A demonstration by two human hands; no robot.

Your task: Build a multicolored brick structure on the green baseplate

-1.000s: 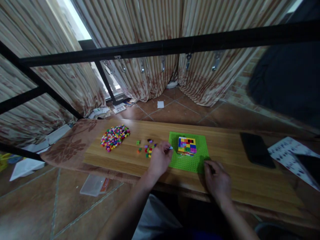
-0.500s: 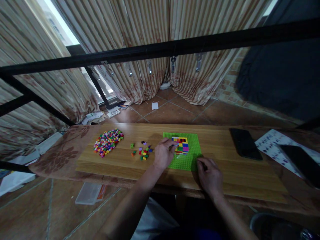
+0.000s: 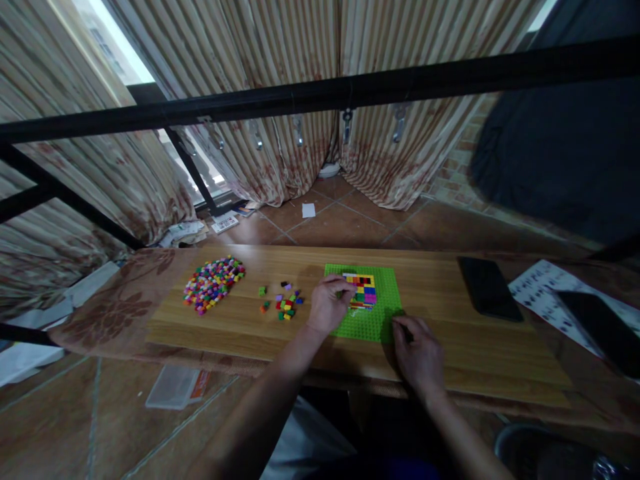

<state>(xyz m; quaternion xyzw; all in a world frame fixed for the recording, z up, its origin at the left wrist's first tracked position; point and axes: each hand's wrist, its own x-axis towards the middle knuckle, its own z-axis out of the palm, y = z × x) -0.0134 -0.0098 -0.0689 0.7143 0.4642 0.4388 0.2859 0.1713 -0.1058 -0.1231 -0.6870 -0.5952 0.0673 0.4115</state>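
A green studded baseplate (image 3: 367,327) lies on the wooden board, with a low block of multicoloured toy bricks (image 3: 369,291) built on it. Over the left side of that block my left hand (image 3: 329,305) is closed in a pinch, its fingertips at the bricks. The small brick in that pinch is mostly hidden by the fingers. My right hand (image 3: 420,352) is curled at the plate's near right corner, thumb and fingers closed on its edge. Left of the plate are several loose bricks (image 3: 286,307).
A large pile of small bricks (image 3: 213,283) sits toward the wooden board's (image 3: 430,280) left end. At its right lies a black phone (image 3: 489,288), beside a printed sheet (image 3: 537,290) and another dark device (image 3: 600,330). A black rail (image 3: 310,98) crosses beyond the board.
My left fingers have shifted slightly on the brick block, and the bluish piece seen at their tips is now covered. My right hand stays at the plate corner. The view has tilted slightly.
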